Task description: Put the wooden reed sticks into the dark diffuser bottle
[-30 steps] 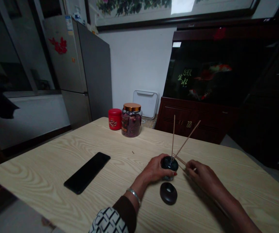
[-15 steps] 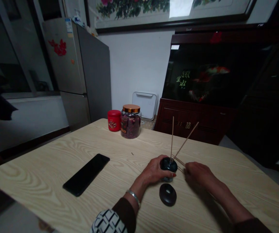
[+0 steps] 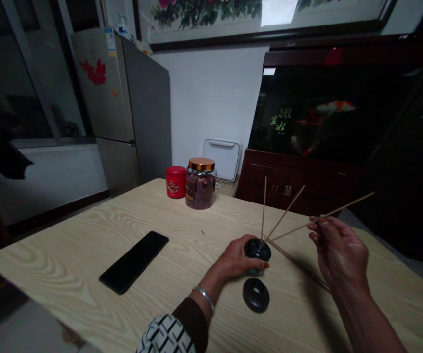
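My left hand [image 3: 235,257] is wrapped round a small dark glass reed diffuser bottle [image 3: 258,249], which stands on the table. Two thin reed sticks rise from its neck, one nearly upright [image 3: 263,206] and one leaning right [image 3: 287,211]. Between its thumb and fingers my right hand [image 3: 344,252] pinches another reed stick [image 3: 351,202], slanted, its lower end close to the bottle's mouth; whether it is inside I cannot tell. More sticks [image 3: 303,268] lie on the table, partly below my right hand. In front of the bottle is a dark ring-shaped cap [image 3: 256,295].
A black phone [image 3: 134,262] lies on the left of the wooden table [image 3: 67,255]. At the far edge stand a red canister [image 3: 175,182] and a glass jar [image 3: 200,189] with a copper-coloured lid. A fridge [image 3: 123,98] and a fish tank [image 3: 318,108] are beyond.
My right hand has risen from the table beside the bottle, moving right, and now holds a reed stick up at a slant. My left hand stays on the bottle.
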{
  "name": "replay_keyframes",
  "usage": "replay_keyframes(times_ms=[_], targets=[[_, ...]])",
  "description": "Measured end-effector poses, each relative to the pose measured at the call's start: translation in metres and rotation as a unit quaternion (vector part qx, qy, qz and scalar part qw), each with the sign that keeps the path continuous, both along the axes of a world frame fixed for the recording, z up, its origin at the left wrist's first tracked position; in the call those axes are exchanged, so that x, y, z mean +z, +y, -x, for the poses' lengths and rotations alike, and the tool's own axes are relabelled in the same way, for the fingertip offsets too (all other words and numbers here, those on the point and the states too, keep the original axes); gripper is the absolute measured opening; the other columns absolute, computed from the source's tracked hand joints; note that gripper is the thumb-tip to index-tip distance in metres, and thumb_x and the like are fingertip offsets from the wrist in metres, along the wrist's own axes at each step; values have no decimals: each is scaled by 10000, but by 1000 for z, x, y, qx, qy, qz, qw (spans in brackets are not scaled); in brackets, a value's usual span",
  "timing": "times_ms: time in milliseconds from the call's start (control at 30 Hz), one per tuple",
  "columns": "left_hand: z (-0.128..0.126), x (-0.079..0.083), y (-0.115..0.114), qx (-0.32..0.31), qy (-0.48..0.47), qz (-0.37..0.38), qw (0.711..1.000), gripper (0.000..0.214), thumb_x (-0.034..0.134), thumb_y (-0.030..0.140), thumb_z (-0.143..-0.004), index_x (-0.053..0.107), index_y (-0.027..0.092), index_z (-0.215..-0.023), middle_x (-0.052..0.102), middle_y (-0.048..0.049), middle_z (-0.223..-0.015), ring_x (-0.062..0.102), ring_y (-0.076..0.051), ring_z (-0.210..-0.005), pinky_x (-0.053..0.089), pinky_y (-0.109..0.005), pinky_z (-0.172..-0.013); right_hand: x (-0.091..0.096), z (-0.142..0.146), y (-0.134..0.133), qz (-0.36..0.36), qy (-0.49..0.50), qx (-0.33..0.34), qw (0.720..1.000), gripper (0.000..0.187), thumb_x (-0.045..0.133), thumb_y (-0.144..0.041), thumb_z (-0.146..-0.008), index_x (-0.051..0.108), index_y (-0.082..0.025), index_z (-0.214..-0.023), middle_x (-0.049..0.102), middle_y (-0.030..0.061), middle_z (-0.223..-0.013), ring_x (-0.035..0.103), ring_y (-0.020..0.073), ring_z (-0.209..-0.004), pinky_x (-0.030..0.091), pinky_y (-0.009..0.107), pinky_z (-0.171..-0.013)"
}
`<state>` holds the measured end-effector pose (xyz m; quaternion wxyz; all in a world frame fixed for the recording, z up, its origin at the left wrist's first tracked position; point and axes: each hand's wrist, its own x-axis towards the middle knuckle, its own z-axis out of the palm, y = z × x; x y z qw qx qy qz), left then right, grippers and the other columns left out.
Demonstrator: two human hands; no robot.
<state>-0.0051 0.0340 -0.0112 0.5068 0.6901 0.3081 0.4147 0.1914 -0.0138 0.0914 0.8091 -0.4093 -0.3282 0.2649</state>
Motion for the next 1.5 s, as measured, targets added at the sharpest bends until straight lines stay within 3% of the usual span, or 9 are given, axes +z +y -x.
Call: replay_keyframes(times_ms=[300, 533, 700, 800, 933, 1033, 1167, 1400, 1500], targets=[[0, 1, 0, -4, -1, 4, 1000, 646, 876, 362, -581, 650, 176, -1157, 683, -64, -984, 611, -217, -901, 491, -323, -804, -12, 17, 14, 10, -115, 31, 993, 257, 794, -306, -707, 644, -173, -866, 708, 35, -801, 660, 131, -638, 472, 193, -479], [0, -1, 1, 7, 12, -7, 1000, 647, 872, 361, -584, 647, 174, -1162, 678, -72, -999, 606, -221, -912, 484, -310, -783, -28, 29, 10, 103, -204, 117, 966, 330, 770, -405, -726, 622, -168, -903, 720, 73, -888, 679, 167, -698, 504, 237, -530], [1, 1, 0, 10, 21, -7, 1000, 664, 870, 366, -581, 644, 177, -1176, 680, -73, -1003, 608, -227, -921, 486, -319, -801, -41, 1, 3, 181, -291, 153, 927, 363, 685, -498, -760, 650, -164, -898, 710, 91, -902, 675, 203, -729, 510, 284, -578], [1, 3, -1, 7, 19, -6, 1000, 655, 873, 362, -577, 654, 169, -1162, 681, -73, -988, 609, -228, -921, 484, -323, -810, -56, -43, 4, 236, -435, 98, 864, 289, 587, -455, -800, 662, -183, -859, 707, 85, -848, 661, 225, -733, 503, 325, -644], [1, 4, -2, 0, 1, 2, 1000, 646, 871, 346, -579, 651, 155, -1156, 679, -70, -978, 610, -216, -908, 482, -314, -808, -80, -86, 3, 319, -651, 36, 688, 224, 499, -324, -836, 684, -208, -888, 709, 93, -937, 642, 243, -858, 461, 345, -773], [0, 2, -1, -8, -12, 10, 1000, 647, 873, 323, -575, 646, 146, -1154, 676, -71, -981, 613, -214, -911, 483, -315, -821, -93, -85, -3, 343, -717, 20, 606, 256, 448, -282, -879, 684, -200, -937, 682, 108, -980, 631, 239, -915, 439, 324, -771], [-1, -1, 1, -13, -18, 19, 1000, 643, 872, 296, -583, 639, 155, -1166, 675, -72, -991, 615, -215, -914, 483, -315, -820, -95, -70, -8, 332, -748, -19, 575, 269, 391, -222, -904, 660, -215, -889, 673, 90, -936, 625, 227, -927, 410, 300, -724], [-2, -1, 1, -17, -22, 18, 999, 636, 875, 300, -579, 644, 153, -1154, 675, -71, -990, 615, -215, -921, 482, -302, -804, -83, -69, 2, 389, -725, 13, 569, 151, 452, -222, -859, 596, -225, -811, 693, 60, -822, 628, 210, -767, 340, 291, -617], [-2, -3, 2, -7, -19, 15, 1000, 646, 880, 309, -568, 647, 154, -1150, 676, -74, -997, 614, -220, -928, 485, -300, -795, -80, -73, 6, 378, -718, 35, 584, 158, 477, -250, -848, 630, -232, -812, 703, 55, -806, 633, 207, -750, 343, 289, -609]])
